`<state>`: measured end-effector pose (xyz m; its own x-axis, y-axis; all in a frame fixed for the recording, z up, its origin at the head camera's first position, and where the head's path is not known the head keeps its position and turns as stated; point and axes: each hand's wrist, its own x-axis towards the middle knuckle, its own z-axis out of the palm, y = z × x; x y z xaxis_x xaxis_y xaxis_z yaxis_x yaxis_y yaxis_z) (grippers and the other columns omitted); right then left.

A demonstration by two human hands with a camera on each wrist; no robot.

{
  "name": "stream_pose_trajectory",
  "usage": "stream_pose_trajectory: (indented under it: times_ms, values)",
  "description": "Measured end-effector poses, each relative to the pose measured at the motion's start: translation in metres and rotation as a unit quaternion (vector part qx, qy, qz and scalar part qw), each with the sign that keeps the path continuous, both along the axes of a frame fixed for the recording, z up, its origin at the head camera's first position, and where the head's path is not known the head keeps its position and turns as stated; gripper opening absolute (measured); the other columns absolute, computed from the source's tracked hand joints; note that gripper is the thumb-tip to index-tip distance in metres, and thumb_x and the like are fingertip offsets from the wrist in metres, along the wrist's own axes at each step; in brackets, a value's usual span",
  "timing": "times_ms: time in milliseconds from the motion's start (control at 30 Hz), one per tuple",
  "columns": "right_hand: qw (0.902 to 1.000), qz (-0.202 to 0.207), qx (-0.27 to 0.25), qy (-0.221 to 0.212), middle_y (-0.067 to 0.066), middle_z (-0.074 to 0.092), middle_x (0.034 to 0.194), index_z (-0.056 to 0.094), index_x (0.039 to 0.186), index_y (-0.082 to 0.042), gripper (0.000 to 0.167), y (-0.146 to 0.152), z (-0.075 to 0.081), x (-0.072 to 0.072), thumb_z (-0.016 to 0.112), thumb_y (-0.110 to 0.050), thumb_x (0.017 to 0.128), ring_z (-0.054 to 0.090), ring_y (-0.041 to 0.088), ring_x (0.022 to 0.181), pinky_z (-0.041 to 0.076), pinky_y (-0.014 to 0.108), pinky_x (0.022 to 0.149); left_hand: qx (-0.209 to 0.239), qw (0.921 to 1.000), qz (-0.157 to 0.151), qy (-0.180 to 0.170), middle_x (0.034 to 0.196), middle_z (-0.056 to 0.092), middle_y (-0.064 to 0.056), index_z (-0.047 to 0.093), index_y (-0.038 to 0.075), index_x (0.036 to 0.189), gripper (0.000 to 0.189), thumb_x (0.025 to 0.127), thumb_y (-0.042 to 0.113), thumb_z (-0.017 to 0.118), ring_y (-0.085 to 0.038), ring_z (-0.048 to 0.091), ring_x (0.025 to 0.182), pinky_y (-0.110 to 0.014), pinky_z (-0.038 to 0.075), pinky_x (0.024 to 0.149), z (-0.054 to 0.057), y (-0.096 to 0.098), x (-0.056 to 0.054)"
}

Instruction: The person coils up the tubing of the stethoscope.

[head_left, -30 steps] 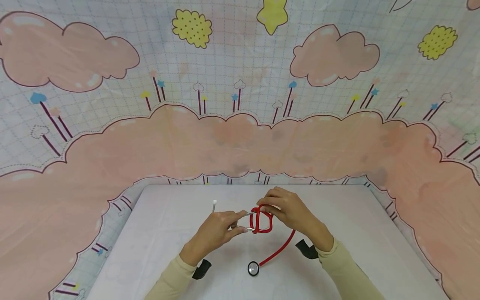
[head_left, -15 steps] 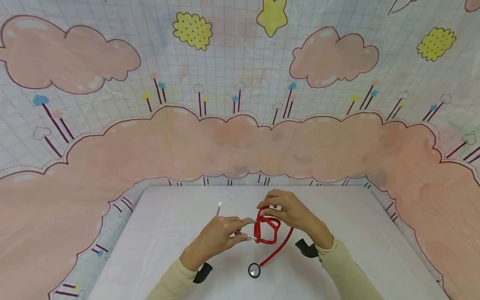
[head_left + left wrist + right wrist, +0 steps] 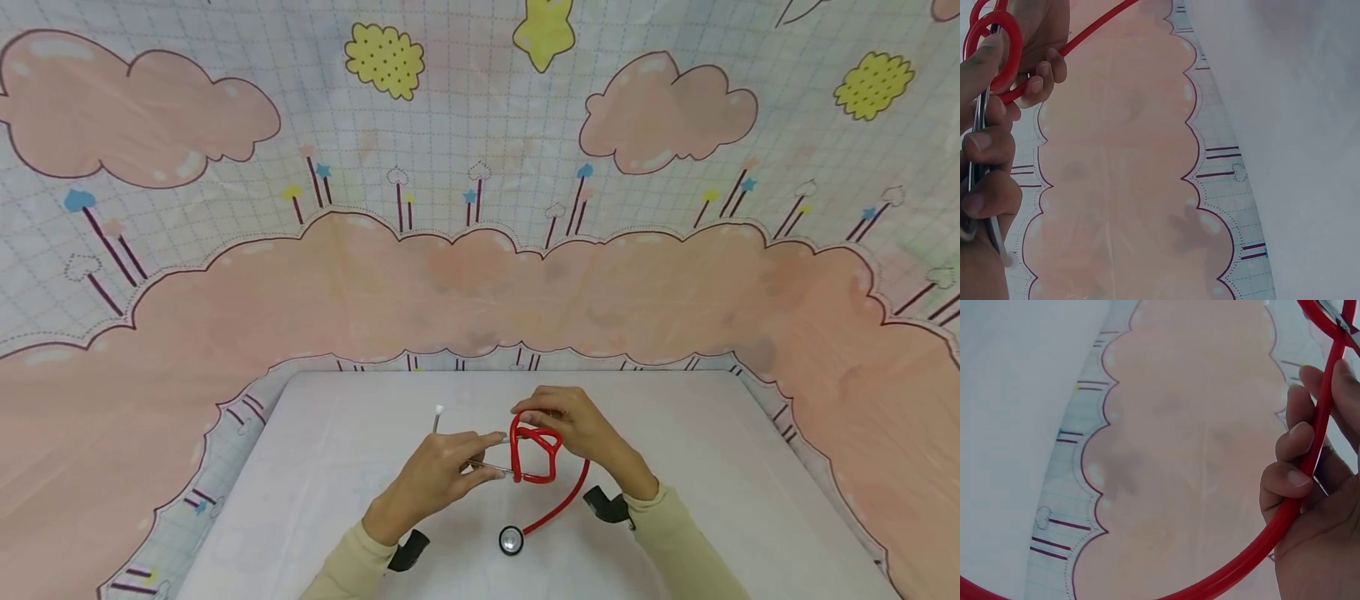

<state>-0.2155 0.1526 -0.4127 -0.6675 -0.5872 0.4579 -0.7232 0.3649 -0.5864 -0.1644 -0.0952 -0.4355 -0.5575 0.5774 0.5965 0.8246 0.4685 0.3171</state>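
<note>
A stethoscope with red tubing [image 3: 553,467] is held up between both hands over the white table. My left hand [image 3: 438,467] grips its metal ear tubes [image 3: 980,119], fingers curled round them in the left wrist view. One white eartip [image 3: 438,409] sticks up behind that hand. The red tube is looped round the metal tubes. At the top of the loop my right hand [image 3: 573,421] pinches the tubing, and its curled fingers [image 3: 1294,440] hold the tube in the right wrist view. From there the tube hangs down to the round chestpiece [image 3: 511,540], black-rimmed with a silver face.
The white table [image 3: 315,467] lies below the hands. A cloth printed with clouds and stars [image 3: 480,292] hangs behind and around it. Black wrist mounts [image 3: 408,552] show under both forearms.
The left hand and the looped tubing have shifted slightly right and toward the near side. The loop has widened and tilted, and the right hand still pinches its top.
</note>
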Motion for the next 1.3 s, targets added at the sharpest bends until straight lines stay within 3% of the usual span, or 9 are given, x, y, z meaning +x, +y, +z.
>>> stream_pose_trajectory:
  times_ms: [133, 333, 433, 567, 667, 800, 967, 1300]
  values:
    - [0.9995, -0.023, -0.017, -0.011, 0.003, 0.071, 0.088, 0.074, 0.11, -0.009, 0.02, -0.002, -0.011, 0.0, 0.066, -0.005, 0.091, 0.064, 0.008, 0.079, 0.056, 0.021, 0.072, 0.016, 0.9999, 0.004, 0.002, 0.067, 0.059, 0.006, 0.064, 0.009, 0.13, 0.055, 0.081, 0.028, 0.079, -0.009, 0.054, 0.057, -0.004, 0.039, 0.058, -0.002, 0.0, -0.001]
    - [0.997, -0.069, -0.028, -0.02, -0.001, 0.072, 0.093, 0.073, 0.113, -0.012, 0.023, -0.006, -0.025, 0.005, 0.065, -0.005, 0.093, 0.064, 0.011, 0.083, 0.055, 0.022, 0.073, 0.034, 0.9994, 0.012, -0.002, 0.066, 0.058, 0.007, 0.062, 0.015, 0.134, 0.057, 0.081, 0.027, 0.079, -0.002, 0.048, 0.058, -0.005, 0.042, 0.059, -0.006, -0.001, -0.003]
    - [0.9941, -0.098, -0.039, -0.026, -0.002, 0.071, 0.088, 0.073, 0.114, -0.013, 0.025, -0.007, -0.031, 0.007, 0.064, -0.002, 0.093, 0.06, 0.009, 0.076, 0.053, 0.02, 0.067, 0.051, 0.9985, 0.023, 0.003, 0.065, 0.054, 0.007, 0.062, 0.014, 0.134, 0.059, 0.079, 0.024, 0.08, 0.0, 0.045, 0.059, -0.005, 0.041, 0.058, -0.008, -0.001, -0.005]
    - [0.9896, -0.126, -0.057, -0.04, -0.004, 0.058, 0.073, 0.071, 0.095, -0.013, 0.019, -0.007, -0.035, 0.008, 0.061, 0.002, 0.093, 0.046, 0.007, 0.062, 0.043, 0.019, 0.053, 0.072, 0.9966, 0.039, 0.012, 0.064, 0.051, 0.006, 0.061, 0.013, 0.135, 0.059, 0.079, 0.023, 0.079, 0.001, 0.04, 0.06, -0.006, 0.037, 0.057, -0.01, -0.003, -0.008]
    - [0.9885, -0.131, -0.057, -0.052, -0.004, 0.053, 0.071, 0.065, 0.083, -0.013, 0.019, -0.008, -0.038, 0.009, 0.059, 0.002, 0.094, 0.046, 0.006, 0.062, 0.043, 0.02, 0.052, 0.081, 0.9956, 0.046, 0.014, 0.064, 0.051, 0.006, 0.061, 0.013, 0.135, 0.059, 0.08, 0.024, 0.079, 0.0, 0.04, 0.06, -0.006, 0.037, 0.056, -0.009, -0.003, -0.009]
    - [0.987, -0.133, -0.04, -0.08, -0.001, 0.059, 0.077, 0.068, 0.098, -0.01, 0.011, -0.008, -0.04, 0.013, 0.059, -0.003, 0.096, 0.051, 0.008, 0.067, 0.048, 0.02, 0.057, 0.095, 0.9937, 0.06, 0.003, 0.065, 0.052, 0.006, 0.06, 0.012, 0.136, 0.06, 0.08, 0.02, 0.08, -0.001, 0.041, 0.06, -0.008, 0.039, 0.055, -0.008, -0.004, -0.009]
    - [0.9819, -0.154, -0.024, -0.108, -0.001, 0.065, 0.086, 0.065, 0.122, -0.007, 0.025, -0.01, -0.042, 0.019, 0.061, -0.012, 0.097, 0.054, 0.009, 0.071, 0.052, 0.02, 0.062, 0.115, 0.9897, 0.085, -0.011, 0.064, 0.051, 0.006, 0.059, 0.012, 0.136, 0.062, 0.079, 0.016, 0.081, 0.0, 0.04, 0.061, -0.011, 0.039, 0.053, -0.006, -0.008, -0.008]
    - [0.9809, -0.152, -0.008, -0.12, -0.004, 0.064, 0.087, 0.065, 0.121, -0.008, 0.026, -0.012, -0.046, 0.031, 0.062, -0.017, 0.097, 0.056, 0.01, 0.074, 0.051, 0.02, 0.063, 0.138, 0.9827, 0.123, 0.01, 0.062, 0.049, 0.007, 0.061, 0.009, 0.134, 0.061, 0.078, 0.015, 0.082, 0.0, 0.038, 0.059, -0.012, 0.037, 0.053, -0.009, -0.012, -0.014]
